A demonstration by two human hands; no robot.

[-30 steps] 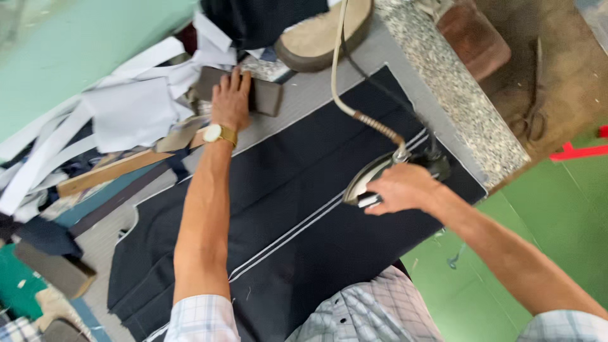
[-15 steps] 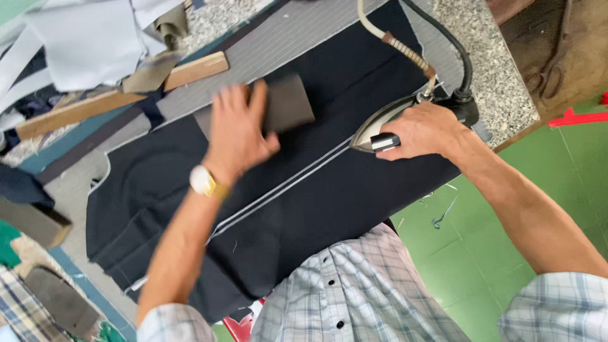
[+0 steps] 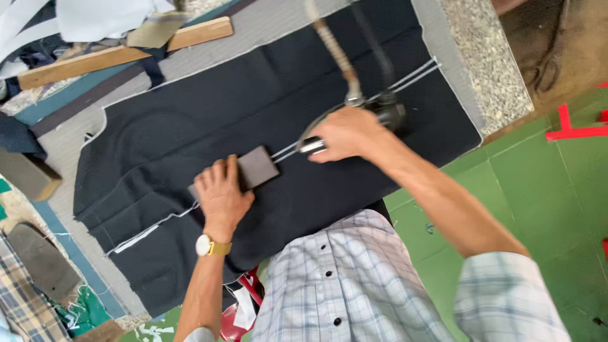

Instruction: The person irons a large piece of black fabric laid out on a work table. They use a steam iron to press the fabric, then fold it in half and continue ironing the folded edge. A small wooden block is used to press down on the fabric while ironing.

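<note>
Pressing a seam on dark navy cloth (image 3: 209,101), spread flat over a grey padded table (image 3: 69,149) with a speckled stone edge (image 3: 487,57) at two o'clock. Right hand (image 3: 345,133) closed round the handle of a steam iron (image 3: 373,111), sole down on the cloth along the pale seam line (image 3: 415,73), cord and hose (image 3: 335,54) rising toward twelve o'clock. Left hand (image 3: 221,196), gold wristwatch (image 3: 208,246) at the wrist, fingers spread flat and pressing a dark rectangular block (image 3: 256,168) on the same seam, just beside the iron at its eight o'clock side. Wooden strips (image 3: 120,52) and pale fabric scraps (image 3: 95,16) piled at eleven o'clock; green floor (image 3: 544,190) at four o'clock.

Best done, judging by the layout: block kept square over the seam and close behind the iron, pressed firmly while the cloth is warm; fingers held clear of the sole plate; cord kept off the cloth; seam allowances lying open and flat ahead of the iron.
</note>
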